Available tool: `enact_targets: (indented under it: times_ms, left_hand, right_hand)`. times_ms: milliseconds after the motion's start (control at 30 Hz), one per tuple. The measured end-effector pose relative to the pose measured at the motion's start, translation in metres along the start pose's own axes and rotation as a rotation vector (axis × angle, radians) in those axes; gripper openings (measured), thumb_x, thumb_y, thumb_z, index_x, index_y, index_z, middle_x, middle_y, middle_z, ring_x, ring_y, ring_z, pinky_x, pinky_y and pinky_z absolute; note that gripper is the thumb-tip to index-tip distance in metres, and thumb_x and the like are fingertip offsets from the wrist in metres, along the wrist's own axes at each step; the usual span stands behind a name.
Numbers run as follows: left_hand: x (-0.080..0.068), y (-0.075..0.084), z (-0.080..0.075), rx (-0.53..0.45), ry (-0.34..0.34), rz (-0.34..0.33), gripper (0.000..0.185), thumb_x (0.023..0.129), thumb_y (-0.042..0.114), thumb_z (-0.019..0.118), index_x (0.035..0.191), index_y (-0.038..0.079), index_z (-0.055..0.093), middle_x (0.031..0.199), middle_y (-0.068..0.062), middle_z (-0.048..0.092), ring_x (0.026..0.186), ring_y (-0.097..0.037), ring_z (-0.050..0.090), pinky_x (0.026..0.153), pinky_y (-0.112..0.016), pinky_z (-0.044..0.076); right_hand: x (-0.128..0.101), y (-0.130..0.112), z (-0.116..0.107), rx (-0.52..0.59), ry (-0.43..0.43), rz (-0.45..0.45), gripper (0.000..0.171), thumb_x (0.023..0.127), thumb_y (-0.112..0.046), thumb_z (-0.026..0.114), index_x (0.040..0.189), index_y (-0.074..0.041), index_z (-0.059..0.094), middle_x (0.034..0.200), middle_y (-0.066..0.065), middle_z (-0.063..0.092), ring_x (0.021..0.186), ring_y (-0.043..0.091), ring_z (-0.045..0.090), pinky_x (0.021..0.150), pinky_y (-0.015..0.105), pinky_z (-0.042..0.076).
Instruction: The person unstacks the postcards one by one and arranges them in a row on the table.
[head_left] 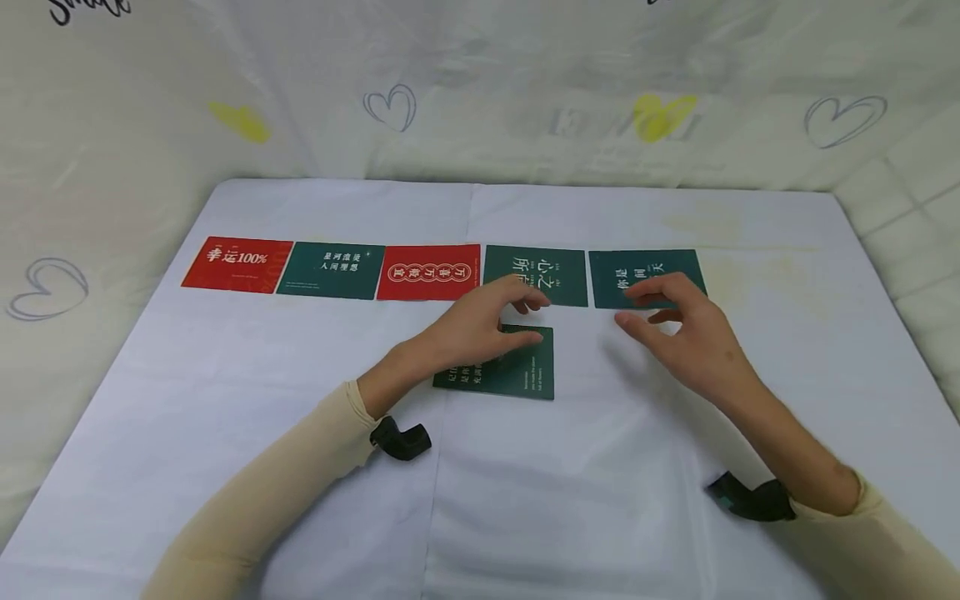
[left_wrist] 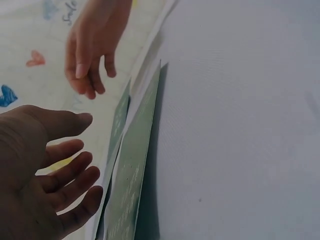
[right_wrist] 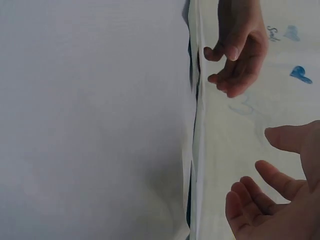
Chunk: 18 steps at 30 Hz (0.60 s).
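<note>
My left hand (head_left: 480, 321) hangs over a green card (head_left: 534, 379) with white writing, thumb and fingers spread and nothing between them. This green card lies in front of a row of cards, and the hand covers its upper left part. My right hand (head_left: 693, 342) is at the near edge of the rightmost green card (head_left: 603, 271), fingers loosely bent and empty. Left of that card lies another green card (head_left: 573, 271), partly behind the left fingertips. In the right wrist view the right hand's thumb and fingers (right_wrist: 247, 200) stand apart.
The row continues leftward with a red card (head_left: 427, 289), a green card (head_left: 330, 283) and another red card (head_left: 236, 279). All lie on a white cloth-covered table (head_left: 337, 517). Behind it hangs a pale sheet (head_left: 480, 50) with hearts. Each wrist carries a black device (head_left: 405, 440).
</note>
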<state>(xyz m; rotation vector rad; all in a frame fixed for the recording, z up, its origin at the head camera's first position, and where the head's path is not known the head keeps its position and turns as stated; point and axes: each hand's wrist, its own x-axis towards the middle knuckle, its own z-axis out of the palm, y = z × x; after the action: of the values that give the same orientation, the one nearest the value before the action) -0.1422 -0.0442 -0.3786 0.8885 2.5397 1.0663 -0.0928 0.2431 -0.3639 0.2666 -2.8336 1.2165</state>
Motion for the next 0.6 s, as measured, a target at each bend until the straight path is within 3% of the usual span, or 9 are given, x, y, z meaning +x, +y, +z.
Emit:
enact_targets:
  times_ms: [100,233,600]
  left_hand:
    - [-0.006,-0.001,-0.003,0.049,-0.023,-0.007,0.052,0.091,0.031,0.081,0.139,0.019,0.064,0.134,0.002,0.064,0.12,-0.013,0.062,0.099,-0.031,0.057]
    - [-0.012,-0.003,-0.006,0.106,-0.033,-0.013,0.056,0.089,0.036,0.082,0.14,0.02,0.065,0.134,0.003,0.064,0.122,-0.013,0.061,0.105,-0.034,0.056]
    - [-0.032,-0.014,-0.013,0.203,-0.042,-0.014,0.061,0.086,0.044,0.083,0.14,0.022,0.065,0.137,0.002,0.064,0.128,-0.016,0.058,0.11,-0.041,0.053]
  right_hand:
    - [0.0,-0.009,0.008,-0.011,-0.043,-0.005,0.038,0.097,-0.029,0.075,0.128,-0.009,0.065,0.127,0.009,0.061,0.117,0.025,0.06,0.097,0.027,0.053]
    - [-0.001,-0.017,0.018,-0.017,-0.108,-0.011,0.041,0.097,-0.031,0.076,0.129,-0.009,0.064,0.129,0.01,0.062,0.116,0.029,0.06,0.099,0.051,0.053]
    - [-0.006,-0.029,0.036,-0.02,-0.27,-0.033,0.054,0.09,-0.029,0.083,0.137,-0.016,0.059,0.137,0.002,0.059,0.126,0.027,0.061,0.104,0.052,0.055]
